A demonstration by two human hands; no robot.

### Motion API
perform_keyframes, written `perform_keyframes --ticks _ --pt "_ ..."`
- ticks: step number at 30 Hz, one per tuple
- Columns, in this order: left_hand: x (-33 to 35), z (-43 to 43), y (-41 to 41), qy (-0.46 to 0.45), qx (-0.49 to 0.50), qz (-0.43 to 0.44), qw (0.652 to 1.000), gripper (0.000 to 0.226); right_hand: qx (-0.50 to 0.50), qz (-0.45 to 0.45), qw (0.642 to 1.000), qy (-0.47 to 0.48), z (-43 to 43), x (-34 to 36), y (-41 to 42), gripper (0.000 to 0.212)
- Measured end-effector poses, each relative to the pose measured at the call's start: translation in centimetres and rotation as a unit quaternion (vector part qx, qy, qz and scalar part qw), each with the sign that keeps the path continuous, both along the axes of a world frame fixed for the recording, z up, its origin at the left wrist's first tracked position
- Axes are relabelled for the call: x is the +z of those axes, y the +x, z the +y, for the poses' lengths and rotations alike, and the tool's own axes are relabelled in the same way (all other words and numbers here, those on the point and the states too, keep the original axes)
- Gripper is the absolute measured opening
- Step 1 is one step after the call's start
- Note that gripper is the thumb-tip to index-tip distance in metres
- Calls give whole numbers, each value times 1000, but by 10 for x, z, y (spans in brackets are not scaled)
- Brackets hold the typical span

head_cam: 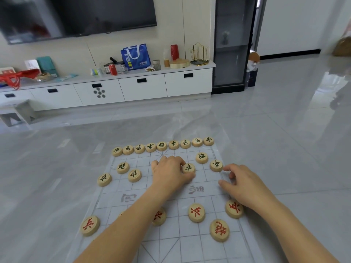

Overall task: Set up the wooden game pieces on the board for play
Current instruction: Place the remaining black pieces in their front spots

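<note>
A translucent gridded board sheet [171, 242] lies on the floor. Along its far edge runs a full row of green-lettered wooden discs [161, 146]. Two green cannon discs [122, 167] [201, 157] sit one line nearer. My left hand [169, 172] reaches over the middle of the board and pinches a green soldier disc [188, 168] between fingertips and thumb. My right hand [245, 185] hovers at the board's right edge, fingers loosely curled and holding nothing. Its index tip is just right of another green soldier disc [216, 165]. Red soldier discs [196, 212] [234, 208] lie near me.
Two more green soldiers [104, 179] [134, 175] sit at the left. A red cannon [219, 230] and further red soldiers [89, 225] [158, 216] lie nearer, one partly under my left forearm. Glossy grey floor tiles surround the sheet; a white TV cabinet [142, 86] stands far behind.
</note>
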State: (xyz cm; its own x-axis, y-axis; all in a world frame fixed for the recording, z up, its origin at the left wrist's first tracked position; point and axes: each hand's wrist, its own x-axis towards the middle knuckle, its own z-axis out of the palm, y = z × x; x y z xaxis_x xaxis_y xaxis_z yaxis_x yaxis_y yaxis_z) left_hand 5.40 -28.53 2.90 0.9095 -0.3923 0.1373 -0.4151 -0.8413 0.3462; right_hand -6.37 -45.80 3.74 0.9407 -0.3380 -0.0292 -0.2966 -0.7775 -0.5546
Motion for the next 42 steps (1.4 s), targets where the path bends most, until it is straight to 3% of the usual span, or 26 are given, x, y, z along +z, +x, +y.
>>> perform_keyframes --ticks 14,21,25,30,36,42 --pt "-2 1 5 12 -25 5 1000 41 -23 -8 999 39 -13 -2 17 43" --pt "-1 0 8 30 -49 11 998 40 41 -1 999 10 -23 -3 42 56" --pt "-1 0 9 30 -50 16 998 42 39 -8 999 -14 -26 -5 44 38" --pt "-1 0 9 21 -42 22 999 43 76 -19 997 -28 -26 -5 45 56" --pt "2 0 7 32 -36 29 998 43 73 -39 994 -76 -21 -12 47 37" --pt "2 0 6 28 -32 29 999 42 75 -39 994 -72 -20 -12 46 51"
